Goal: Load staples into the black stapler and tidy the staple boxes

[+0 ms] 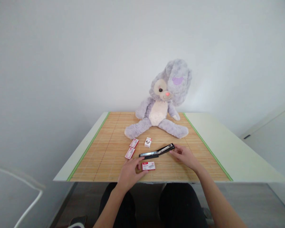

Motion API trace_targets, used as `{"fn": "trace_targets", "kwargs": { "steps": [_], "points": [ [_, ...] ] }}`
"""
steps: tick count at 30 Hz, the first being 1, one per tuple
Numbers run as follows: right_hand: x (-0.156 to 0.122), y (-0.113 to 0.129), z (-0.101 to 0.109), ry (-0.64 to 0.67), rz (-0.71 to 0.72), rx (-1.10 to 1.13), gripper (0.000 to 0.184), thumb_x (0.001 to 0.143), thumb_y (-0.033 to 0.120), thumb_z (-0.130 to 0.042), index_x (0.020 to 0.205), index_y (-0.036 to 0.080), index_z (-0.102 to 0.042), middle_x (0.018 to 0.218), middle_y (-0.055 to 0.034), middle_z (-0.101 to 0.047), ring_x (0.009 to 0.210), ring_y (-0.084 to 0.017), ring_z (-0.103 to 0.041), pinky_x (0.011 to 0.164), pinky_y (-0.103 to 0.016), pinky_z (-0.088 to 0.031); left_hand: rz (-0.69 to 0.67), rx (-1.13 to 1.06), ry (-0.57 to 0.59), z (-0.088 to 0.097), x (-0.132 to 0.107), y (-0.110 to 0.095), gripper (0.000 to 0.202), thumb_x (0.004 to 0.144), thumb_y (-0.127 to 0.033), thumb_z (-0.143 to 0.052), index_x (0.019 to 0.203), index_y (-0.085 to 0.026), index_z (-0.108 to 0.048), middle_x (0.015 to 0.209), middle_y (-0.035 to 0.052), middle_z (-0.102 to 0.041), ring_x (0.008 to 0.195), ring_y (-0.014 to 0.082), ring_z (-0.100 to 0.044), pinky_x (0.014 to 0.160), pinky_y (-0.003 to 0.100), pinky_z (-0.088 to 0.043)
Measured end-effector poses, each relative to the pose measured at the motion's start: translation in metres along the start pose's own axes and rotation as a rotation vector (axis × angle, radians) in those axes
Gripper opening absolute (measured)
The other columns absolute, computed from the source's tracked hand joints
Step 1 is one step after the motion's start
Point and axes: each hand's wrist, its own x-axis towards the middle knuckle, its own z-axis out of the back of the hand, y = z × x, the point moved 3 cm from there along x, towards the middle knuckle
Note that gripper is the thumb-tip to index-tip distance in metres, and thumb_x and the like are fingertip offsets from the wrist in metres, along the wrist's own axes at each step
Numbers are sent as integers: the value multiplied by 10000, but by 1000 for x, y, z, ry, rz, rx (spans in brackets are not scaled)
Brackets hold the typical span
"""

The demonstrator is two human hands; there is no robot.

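Note:
A black stapler (148, 155) lies unfolded on the bamboo mat, its staple channel exposed and its other half angled up to the right. My right hand (185, 156) has thumb and fingers around that right end. My left hand (130, 174) is at the opposite end, fingers apart, the index fingertip at the stapler's tip. Its thumb reaches the lower left corner of a red and white staple box (148, 166) lying in front of the stapler. Beyond the left hand lie two more red and white boxes, a nearer one (129, 153) and a farther one (134, 143).
A small white box (148, 142) with a dark picture lies behind the stapler. A grey plush rabbit (158, 112) sits at the back of the bamboo mat (104, 145), legs spread. The pale table (204, 126) shows beside the mat. A white cable (30, 207) hangs at lower left.

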Motion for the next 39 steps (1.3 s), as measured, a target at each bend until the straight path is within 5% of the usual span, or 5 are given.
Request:
{"fn": "trace_targets", "kwargs": {
  "steps": [6,11,25,30,39],
  "points": [
    [9,31,-12,34,81,153,532,935,572,-641,1361,255,-611,720,37,-570,607,-139,-489,557,-260,-384,21,-5,-9,0,0,0,563,798,-437,-813,1326,-343,-642,911,-10,-705,904,222,-660,886,362,-497],
    [26,56,-31,94,195,35,325,948,526,-633,1027,230,-742,767,11,-633,654,-143,-494,605,-268,-385,-2,-3,-6,0,0,-1,548,811,-414,-807,1327,-333,-639,904,-11,-700,901,217,-656,884,363,-495],
    [42,101,-86,188,429,-355,279,827,336,-798,1096,272,-768,975,-33,-698,898,-213,-605,778,-298,-422,-28,36,36,0,1,-5,475,855,-432,-766,1305,-338,-646,924,1,-688,904,220,-626,877,362,-475],
    [48,102,-94,225,430,-365,106,827,330,-797,865,239,-757,892,-19,-680,835,-192,-598,724,-277,-407,-21,43,31,2,1,-8,443,865,-451,-748,1282,-333,-656,898,3,-677,888,223,-620,871,365,-471],
    [42,85,-95,123,430,-336,227,853,392,-793,1035,259,-763,1017,-48,-655,968,-232,-588,863,-340,-462,-20,33,21,1,1,-9,451,846,-435,-777,1269,-336,-657,920,2,-685,908,229,-627,895,371,-472]
  ]
}}
